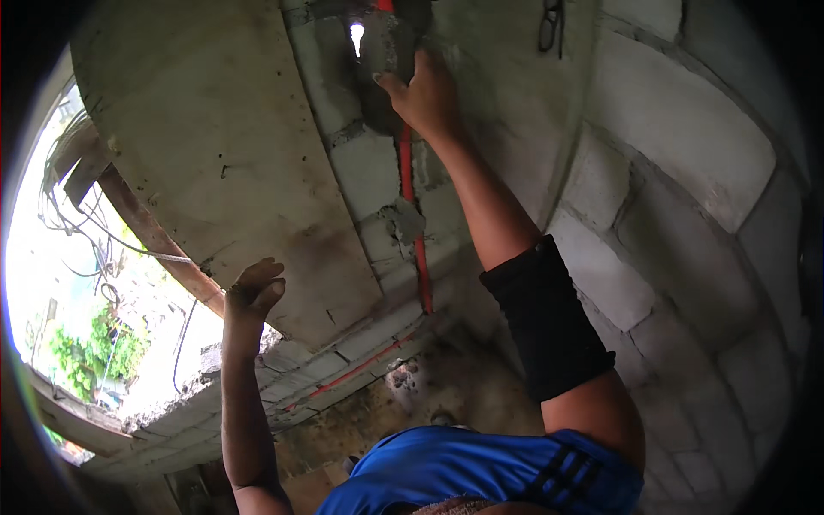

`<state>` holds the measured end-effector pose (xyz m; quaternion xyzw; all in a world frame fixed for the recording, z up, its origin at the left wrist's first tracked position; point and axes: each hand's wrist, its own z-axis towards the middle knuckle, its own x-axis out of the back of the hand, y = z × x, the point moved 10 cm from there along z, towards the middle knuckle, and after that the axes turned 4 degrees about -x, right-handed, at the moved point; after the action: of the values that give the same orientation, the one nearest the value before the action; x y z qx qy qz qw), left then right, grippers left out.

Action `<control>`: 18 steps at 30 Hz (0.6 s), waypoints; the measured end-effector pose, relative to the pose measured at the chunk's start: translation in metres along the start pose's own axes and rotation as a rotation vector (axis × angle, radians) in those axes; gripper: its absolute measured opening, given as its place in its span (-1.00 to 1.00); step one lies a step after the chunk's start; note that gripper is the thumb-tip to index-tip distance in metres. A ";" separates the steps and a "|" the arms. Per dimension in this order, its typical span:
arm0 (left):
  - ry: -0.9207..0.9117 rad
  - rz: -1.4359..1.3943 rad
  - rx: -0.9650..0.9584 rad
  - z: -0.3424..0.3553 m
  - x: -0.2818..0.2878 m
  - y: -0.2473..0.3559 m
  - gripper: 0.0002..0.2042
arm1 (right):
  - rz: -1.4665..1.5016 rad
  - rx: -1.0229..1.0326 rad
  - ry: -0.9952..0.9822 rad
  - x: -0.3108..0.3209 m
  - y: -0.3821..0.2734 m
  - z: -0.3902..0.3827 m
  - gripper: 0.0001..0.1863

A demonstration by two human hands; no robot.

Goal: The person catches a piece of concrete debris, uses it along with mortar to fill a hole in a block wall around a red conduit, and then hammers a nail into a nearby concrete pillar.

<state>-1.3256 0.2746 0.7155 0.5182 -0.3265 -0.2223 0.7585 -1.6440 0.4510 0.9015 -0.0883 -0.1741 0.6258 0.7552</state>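
Dark grey patch [378,107], mortar-like, lies at the far middle of the scene on a wall of pale blocks [360,172], with a bright hole [357,39] near its left edge. A red pipe [406,163] runs from it toward the near side, passing a rough grey lump [405,221]. The right hand [429,93] is at the patch's right side, thumb and forefinger spread apart; its other fingers are hidden, so I cannot tell whether they grip anything. The left hand [254,290], well apart from it, has bent fingers with the thumb close to them, by the near end of a large pale panel [215,129]; whether it touches the panel or holds something I cannot tell. Farther left, loose wires [96,225] hang in a bright opening above green plants [99,348]. For markings, the blue shirt [429,468] shows dark stripes [571,463] at the right shoulder
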 end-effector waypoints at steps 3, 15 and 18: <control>-0.024 0.015 -0.033 0.012 0.001 0.012 -0.56 | 0.016 0.044 -0.015 -0.021 -0.001 0.011 -0.36; -0.251 0.273 -0.400 0.082 -0.043 0.146 -0.55 | -0.141 -0.089 -0.026 -0.062 0.000 0.018 -0.42; -0.241 0.439 -0.560 0.104 -0.059 0.207 -0.59 | -0.137 -0.113 -0.044 -0.069 0.004 0.014 -0.41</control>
<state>-1.4422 0.3237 0.9187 0.1786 -0.4432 -0.1945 0.8566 -1.6636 0.3831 0.9023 -0.1049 -0.2313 0.5637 0.7859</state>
